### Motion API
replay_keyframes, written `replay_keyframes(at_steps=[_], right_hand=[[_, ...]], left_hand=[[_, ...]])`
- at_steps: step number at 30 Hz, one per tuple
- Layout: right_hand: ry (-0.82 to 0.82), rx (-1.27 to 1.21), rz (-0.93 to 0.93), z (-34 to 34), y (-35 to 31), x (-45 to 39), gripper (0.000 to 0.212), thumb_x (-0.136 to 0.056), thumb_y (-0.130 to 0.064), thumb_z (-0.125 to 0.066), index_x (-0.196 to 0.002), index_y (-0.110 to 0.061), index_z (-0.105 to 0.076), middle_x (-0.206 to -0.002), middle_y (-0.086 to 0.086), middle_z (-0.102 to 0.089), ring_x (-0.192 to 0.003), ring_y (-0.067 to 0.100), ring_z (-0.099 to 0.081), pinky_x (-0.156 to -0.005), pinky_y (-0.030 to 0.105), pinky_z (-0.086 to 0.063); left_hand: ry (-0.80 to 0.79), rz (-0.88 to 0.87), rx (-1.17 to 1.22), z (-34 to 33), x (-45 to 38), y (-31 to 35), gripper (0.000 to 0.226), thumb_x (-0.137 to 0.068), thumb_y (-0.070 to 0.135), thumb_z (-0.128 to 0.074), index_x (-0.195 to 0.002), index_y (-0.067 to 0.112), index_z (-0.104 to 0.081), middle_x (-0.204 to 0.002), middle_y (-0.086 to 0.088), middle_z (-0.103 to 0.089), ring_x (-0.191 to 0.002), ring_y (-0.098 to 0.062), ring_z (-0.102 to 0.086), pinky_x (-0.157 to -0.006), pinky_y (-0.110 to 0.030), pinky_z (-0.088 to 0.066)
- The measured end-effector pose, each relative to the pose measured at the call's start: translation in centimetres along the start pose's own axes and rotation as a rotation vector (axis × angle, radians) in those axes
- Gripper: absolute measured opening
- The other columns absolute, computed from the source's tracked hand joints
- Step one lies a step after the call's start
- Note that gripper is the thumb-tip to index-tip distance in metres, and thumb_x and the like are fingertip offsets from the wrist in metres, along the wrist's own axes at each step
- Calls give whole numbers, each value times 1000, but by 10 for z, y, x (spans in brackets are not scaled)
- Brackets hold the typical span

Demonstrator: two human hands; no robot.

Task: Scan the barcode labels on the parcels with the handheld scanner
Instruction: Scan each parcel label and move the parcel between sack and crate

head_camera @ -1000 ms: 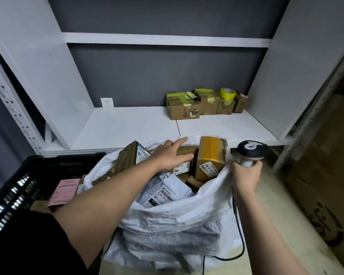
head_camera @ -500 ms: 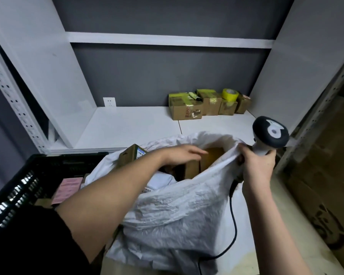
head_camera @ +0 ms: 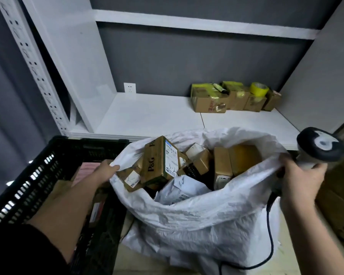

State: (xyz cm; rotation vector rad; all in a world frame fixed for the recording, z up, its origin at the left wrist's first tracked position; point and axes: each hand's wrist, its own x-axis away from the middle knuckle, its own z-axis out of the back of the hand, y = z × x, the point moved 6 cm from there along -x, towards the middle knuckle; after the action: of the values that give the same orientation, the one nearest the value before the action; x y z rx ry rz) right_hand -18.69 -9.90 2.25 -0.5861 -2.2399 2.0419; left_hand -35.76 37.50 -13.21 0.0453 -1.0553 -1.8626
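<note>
A white woven sack (head_camera: 197, 219) stands open in front of me, full of cardboard parcels. A tall brown box (head_camera: 159, 161) with a white barcode label stands upright at its left; a grey mail bag (head_camera: 181, 192) lies lower down. My left hand (head_camera: 104, 172) grips the sack's left rim. My right hand (head_camera: 300, 179) holds the black-and-white handheld scanner (head_camera: 320, 145) by its handle and pinches the sack's right rim too. The scanner's cable (head_camera: 269, 231) hangs down the sack's side.
A black plastic crate (head_camera: 48, 175) sits at the left with a pink-labelled parcel inside. On the white shelf (head_camera: 151, 116) behind stand several small boxes (head_camera: 209, 101) and a yellow tape roll (head_camera: 259, 89). A large cardboard box (head_camera: 338, 205) lies at the right.
My left hand left the parcels inside the sack and took hold of its left rim. Both hands pulled the mouth wider, exposing more parcels. The scanner moved right.
</note>
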Motion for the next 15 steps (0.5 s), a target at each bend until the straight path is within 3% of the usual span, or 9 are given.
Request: replay_keyframes(at_steps=[4,6,9,12,15], right_hand=[[-1,-6,-6,-8,10,-3,44,-84,-5,-67,-117,-24,-45,-95,-13,-57,-74,-5,-58,-65,14,-46],[-6,8,8,-11,12,-2,44,-85,-4,-67,-118,-25,-46,-95,-14,-58,-77,-6,-59,-67,13,-46],[-26,14,-4,-18,14,-1,40,-85,-4,-67,-113,-25,-48,-94,-12,-58,-82,1,-59,-75,20,-47],[-43,2,-7,-22,5,-1,35,-84,-4,-65,-101,-29,-48,-90,-9,-55,-83,8,-57,-77,26,-46],[-52,-39,-2,-21,-19,-14,44,-85,-3,-63,-119,-23,-44,-95,-12,-53,-88,5,-56,-76,17,-45]], left_hand=[[-9,105,245,-19,-37,-29,29,-89,12,-56,-115,-1,-59,-112,-25,-63,-97,-34,-61,-81,-37,-48],[57,141,224,-20,-52,-38,25,-87,11,-57,-107,-3,-62,-109,-27,-63,-96,-38,-62,-83,-41,-51],[200,-21,-16,-3,-33,-1,10,-89,13,-54,-86,4,-57,-97,-22,-62,-89,-36,-59,-72,-33,-43],[303,-243,-66,27,-5,66,20,-93,17,-52,-76,8,-46,-93,-24,-59,-90,-38,-57,-70,-35,-38],[436,-405,-20,77,28,137,14,-93,18,-51,-82,9,-49,-90,-19,-56,-87,-33,-53,-76,-36,-41]])
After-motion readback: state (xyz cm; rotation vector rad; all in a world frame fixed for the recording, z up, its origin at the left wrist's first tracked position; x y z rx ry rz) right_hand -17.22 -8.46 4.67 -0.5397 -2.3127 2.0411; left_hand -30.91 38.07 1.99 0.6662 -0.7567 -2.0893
